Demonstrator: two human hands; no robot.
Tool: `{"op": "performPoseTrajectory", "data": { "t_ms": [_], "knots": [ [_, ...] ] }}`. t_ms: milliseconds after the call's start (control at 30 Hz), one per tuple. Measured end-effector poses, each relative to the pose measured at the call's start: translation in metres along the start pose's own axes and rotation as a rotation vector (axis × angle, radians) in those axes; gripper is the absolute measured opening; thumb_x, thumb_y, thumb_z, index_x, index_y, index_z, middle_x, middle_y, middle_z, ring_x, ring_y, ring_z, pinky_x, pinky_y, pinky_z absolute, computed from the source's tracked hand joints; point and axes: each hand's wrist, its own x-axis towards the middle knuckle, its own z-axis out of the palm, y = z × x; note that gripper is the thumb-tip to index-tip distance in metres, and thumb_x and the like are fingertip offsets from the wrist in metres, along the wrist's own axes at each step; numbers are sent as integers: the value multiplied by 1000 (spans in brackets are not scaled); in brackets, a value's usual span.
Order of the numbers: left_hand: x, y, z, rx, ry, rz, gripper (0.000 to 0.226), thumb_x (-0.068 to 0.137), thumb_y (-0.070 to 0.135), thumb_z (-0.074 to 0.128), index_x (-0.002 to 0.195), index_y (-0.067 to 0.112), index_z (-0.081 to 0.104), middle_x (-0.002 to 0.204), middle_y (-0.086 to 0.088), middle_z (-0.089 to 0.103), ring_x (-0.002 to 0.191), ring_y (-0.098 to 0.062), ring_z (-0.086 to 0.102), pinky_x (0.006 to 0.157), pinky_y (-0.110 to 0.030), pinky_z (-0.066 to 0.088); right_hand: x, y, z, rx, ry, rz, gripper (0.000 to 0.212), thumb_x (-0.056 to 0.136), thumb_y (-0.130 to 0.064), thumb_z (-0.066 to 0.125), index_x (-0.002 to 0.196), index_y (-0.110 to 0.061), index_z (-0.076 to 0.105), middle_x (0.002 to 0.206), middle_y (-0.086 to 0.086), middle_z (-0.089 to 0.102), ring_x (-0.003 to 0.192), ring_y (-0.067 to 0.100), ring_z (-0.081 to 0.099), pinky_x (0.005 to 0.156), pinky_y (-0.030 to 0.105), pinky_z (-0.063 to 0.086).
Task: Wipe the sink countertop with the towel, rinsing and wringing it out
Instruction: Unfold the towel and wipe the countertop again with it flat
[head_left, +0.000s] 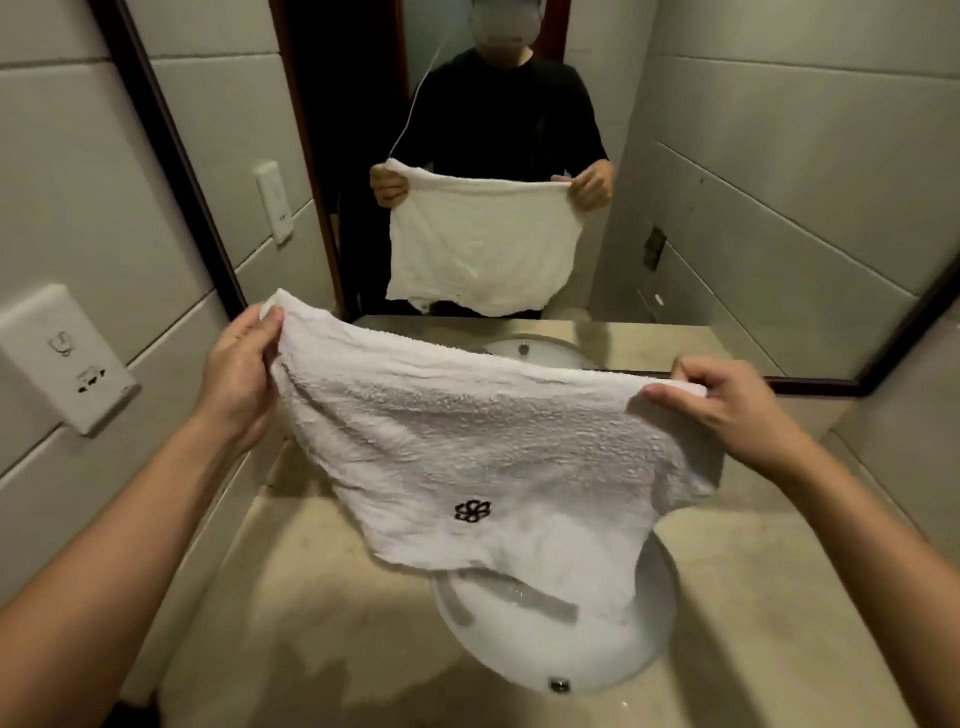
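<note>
1. While the person stands at the basin, the towel (467, 441) is held spread out in the air over the sink (561, 644), its lower edge hanging down in front of the bowl.
2. Left hand (239, 374): fingers and thumb curled, pinching the towel's upper left corner.
3. Right hand (727, 400): fingers curled, pinching the upper right corner (top edge pulled fairly taut between the two hands).
4. Towel is white terry, wrinkled, with a small dark flower-like emblem (472, 511) near the lower middle.
5. Sink is a white round bowl set into the beige stone countertop (291, 623); an overflow hole (560, 685) shows at the near rim.
6. Countertop looks blotchy, darker patches to the left of the bowl (wet or just stained, can't tell).
7. Mirror (727, 156) behind the counter, dark frame, reflects the person in a dark top holding the towel the same way.
8. Wall socket plate (67, 358) on the tiled wall to the left, beside the left forearm.
</note>
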Motion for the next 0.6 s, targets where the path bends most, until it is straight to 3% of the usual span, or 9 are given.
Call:
{"op": "performPoseTrajectory", "data": {
  "t_ms": [100, 167, 233, 333, 400, 467, 533, 600],
  "knots": [
    [-8, -7, -7, 67, -77, -102, 24, 96, 45, 68, 86, 23, 64, 89, -4, 62, 82, -14, 61, 80, -29, 51, 0, -4, -5, -99, -58, 0, 59, 73, -65, 69, 61, -11, 49, 57, -8, 45, 56, 7, 38, 55, 31, 28],
    [-18, -16, -11, 195, -149, -125, 40, 74, 65, 81, 77, 28, 66, 77, 6, 63, 72, -8, 58, 69, -25, 50, 2, -4, -2, -152, -78, 3, 65, 72, -68, 65, 64, -5, 52, 59, 2, 47, 56, 8, 38, 54, 29, 28],
    [-27, -25, -18, 336, -209, -109, 43, 61, 57, 89, 79, 27, 65, 74, 11, 66, 70, -5, 61, 66, -23, 52, 4, -7, -1, -161, -54, 14, 66, 72, -69, 64, 65, -4, 55, 62, 10, 54, 58, 10, 41, 55, 31, 33],
    [-33, -30, -34, 473, -271, -120, 67, 49, 53, 96, 87, 17, 55, 78, 8, 67, 75, -6, 63, 69, -26, 55, 6, -8, -3, -166, -42, 59, 63, 73, -68, 65, 66, -5, 61, 68, 11, 62, 66, 22, 53, 60, 34, 40],
    [-38, -28, -42, 549, -266, -84, 67, 51, 55, 94, 81, 17, 48, 66, 11, 55, 63, -3, 52, 55, -19, 45, 5, -7, -4, -160, -50, 60, 63, 72, -65, 68, 65, -3, 61, 64, 7, 61, 61, 20, 52, 57, 29, 39],
    [-42, -28, -45, 572, -217, -62, 63, 55, 58, 92, 73, 18, 46, 62, 3, 50, 57, -9, 47, 47, -20, 40, 4, -6, -2, -146, -73, 67, 64, 71, -64, 70, 63, -1, 57, 56, 1, 51, 52, 10, 41, 49, 21, 31],
    [-43, -32, -46, 548, -159, -61, 50, 65, 48, 88, 67, 21, 46, 64, -8, 47, 58, -18, 46, 46, -24, 38, 5, -3, 5, -160, -103, 125, 69, 71, -64, 71, 63, 2, 53, 54, 1, 46, 52, 10, 38, 50, 27, 31],
    [-41, -37, -46, 555, -106, -59, 45, 77, 33, 87, 64, 21, 46, 62, -8, 47, 59, -21, 44, 48, -28, 35, 6, -1, 13, -148, -123, 209, 74, 71, -68, 72, 62, 2, 49, 54, 10, 46, 54, 15, 40, 53, 31, 33]
  ]
}}
